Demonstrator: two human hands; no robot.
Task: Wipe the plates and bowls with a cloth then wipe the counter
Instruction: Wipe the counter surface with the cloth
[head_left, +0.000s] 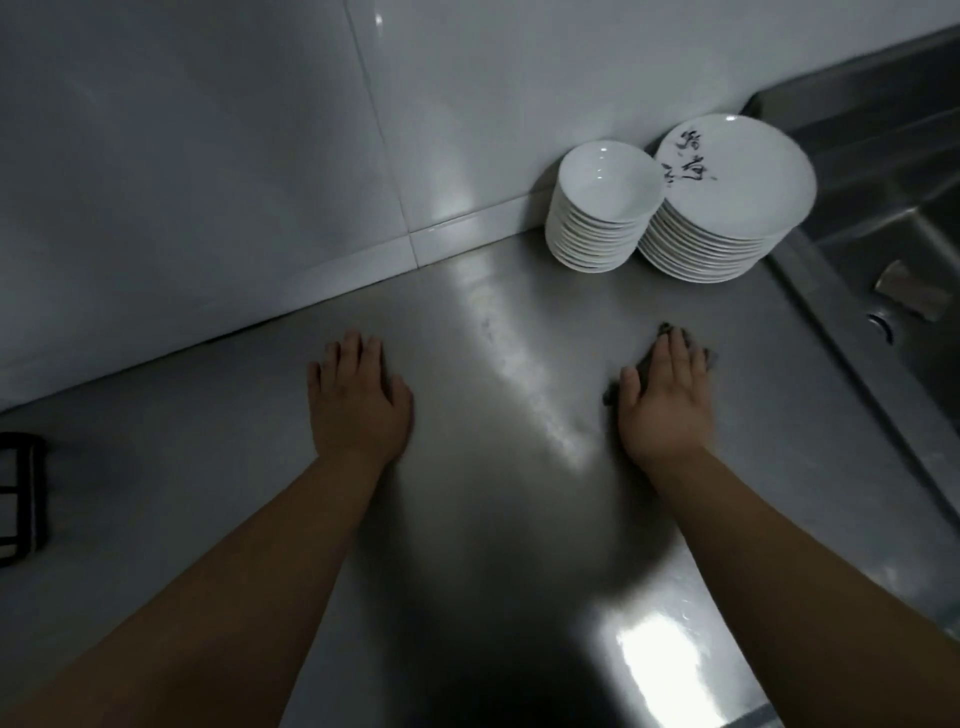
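Right hand (667, 400): flat, fingers straight, pressing a dark cloth (643, 368) onto the steel counter (519, 426); the cloth shows only past the fingertips, at the right edge and beside the thumb, so its long axis cannot be told. Left hand (361, 400): flat and empty on the counter, well apart to the left. Stacked bowls (597, 208) and plates (727, 208): far right against the wall, beside the sink (883, 249), beyond the cloth; most bare counter lies left and near, so the wipe probably runs that way.
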